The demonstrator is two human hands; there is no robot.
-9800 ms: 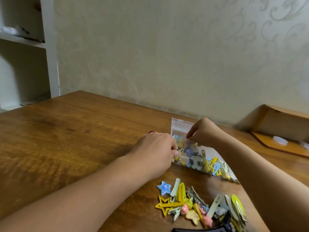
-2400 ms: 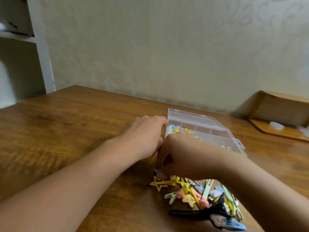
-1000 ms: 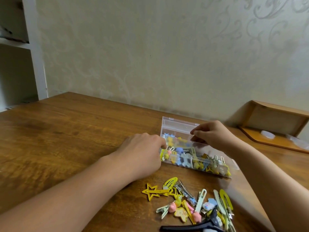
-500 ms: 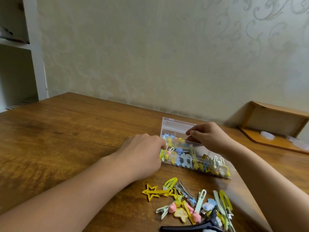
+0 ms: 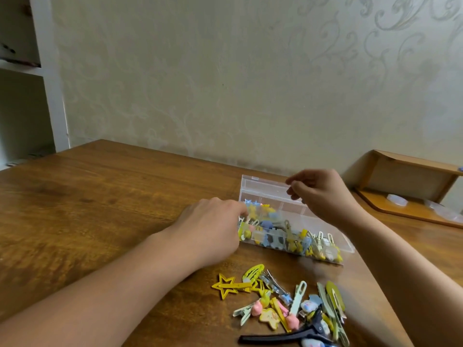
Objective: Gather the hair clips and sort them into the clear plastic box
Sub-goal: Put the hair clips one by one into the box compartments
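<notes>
Many hair clips [image 5: 288, 230] are already sorted into the clear plastic box [image 5: 263, 190]; a loose pile [image 5: 288, 304] is left on the bench [image 5: 100, 209]. The box is gripped at its end by the left hand [image 5: 213, 229], while nothing visible is pinched by the right hand's [image 5: 323, 194] curled fingers.

A wooden table [image 5: 100, 209] is seen bearing a clear plastic box [image 5: 295, 236] of hair clips near its far edge, with a loose pile of hair clips [image 5: 283, 304] laid nearer, just beside it.

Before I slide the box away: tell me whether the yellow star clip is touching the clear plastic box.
Apart. The head view shows the yellow star clip lying on the table, with bare wood plainly visible between it and the clear plastic box.
</notes>
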